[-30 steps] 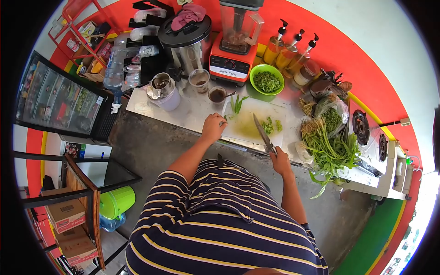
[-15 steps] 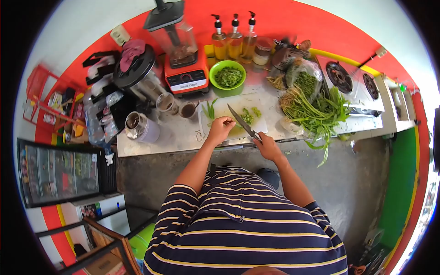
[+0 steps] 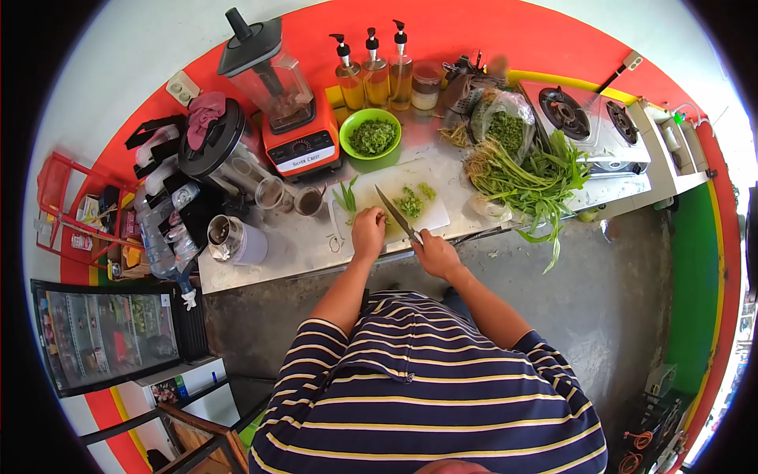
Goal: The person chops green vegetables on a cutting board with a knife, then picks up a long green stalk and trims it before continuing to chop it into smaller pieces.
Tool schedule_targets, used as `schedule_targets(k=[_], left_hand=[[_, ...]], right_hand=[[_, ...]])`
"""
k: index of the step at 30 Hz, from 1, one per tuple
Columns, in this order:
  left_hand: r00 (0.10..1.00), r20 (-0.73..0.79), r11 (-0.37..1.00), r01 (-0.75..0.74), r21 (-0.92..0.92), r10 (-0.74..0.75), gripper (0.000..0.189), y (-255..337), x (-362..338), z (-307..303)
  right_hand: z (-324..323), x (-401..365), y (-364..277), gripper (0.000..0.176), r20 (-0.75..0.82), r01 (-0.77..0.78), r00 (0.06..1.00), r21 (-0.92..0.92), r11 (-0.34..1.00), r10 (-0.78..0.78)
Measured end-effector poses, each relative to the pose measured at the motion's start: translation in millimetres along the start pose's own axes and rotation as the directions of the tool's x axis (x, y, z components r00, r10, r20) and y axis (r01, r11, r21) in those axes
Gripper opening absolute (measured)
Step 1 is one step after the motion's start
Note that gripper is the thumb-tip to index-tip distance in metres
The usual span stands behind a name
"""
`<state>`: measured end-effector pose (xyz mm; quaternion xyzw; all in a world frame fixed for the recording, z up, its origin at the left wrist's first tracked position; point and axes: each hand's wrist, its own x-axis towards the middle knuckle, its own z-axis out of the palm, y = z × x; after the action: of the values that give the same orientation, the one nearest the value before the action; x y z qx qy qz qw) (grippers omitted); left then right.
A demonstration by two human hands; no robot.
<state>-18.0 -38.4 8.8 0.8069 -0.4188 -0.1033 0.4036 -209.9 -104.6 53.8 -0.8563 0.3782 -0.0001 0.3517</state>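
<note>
Here, right hand (image 3: pixel 437 254) grips the knife (image 3: pixel 397 215); left hand (image 3: pixel 369 233) curls, hold unclear; chopped greens (image 3: pixel 409 203) lie beyond.

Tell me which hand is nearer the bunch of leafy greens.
Right. The right hand, gripping the knife, is left of the bunch of leafy greens; the left hand is farther left, over the cutting board.

From here, both arms (image 3: pixel 497 304) are stretched forward, left hand (image 3: pixel 369 232) kinda curled, right hand (image 3: pixel 436 254) nearby gripping tight.
</note>
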Motion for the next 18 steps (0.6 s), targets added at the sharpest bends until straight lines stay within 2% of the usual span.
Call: schedule_targets(k=[2, 4, 11, 14, 18], left_hand=[[0.999, -0.009, 0.999, -0.034, 0.027, 0.034, 0.008, -3, -1, 1], [0.989, -0.037, 0.989, -0.138, 0.049, 0.14, 0.01, -6, -4, 0], [0.989, 0.015, 0.989, -0.148, 0.028, 0.148, 0.017, -1, -15, -13], [0.986, 0.035, 0.985, -0.164, 0.058, 0.163, 0.019, 0, -16, -18], [0.996, 0.021, 0.996, -0.085, 0.017, 0.085, 0.018, -2, -13, -16]], right_hand=[[-1, 0, -2, 0.035, 0.0, 0.006, 1.0, -0.021, 1.0, -0.006], [0, 1, -3, 0.035, 0.008, 0.006, 1.0, -0.073, 0.997, -0.005], [-25, 7, -27, 0.025, 0.016, 0.019, 1.0, -0.322, 0.947, -0.015], [-38, 6, -37, 0.022, 0.011, 0.025, 1.0, -0.363, 0.931, -0.022], [-35, 4, -35, 0.022, 0.034, 0.019, 0.999, -0.37, 0.929, -0.006]])
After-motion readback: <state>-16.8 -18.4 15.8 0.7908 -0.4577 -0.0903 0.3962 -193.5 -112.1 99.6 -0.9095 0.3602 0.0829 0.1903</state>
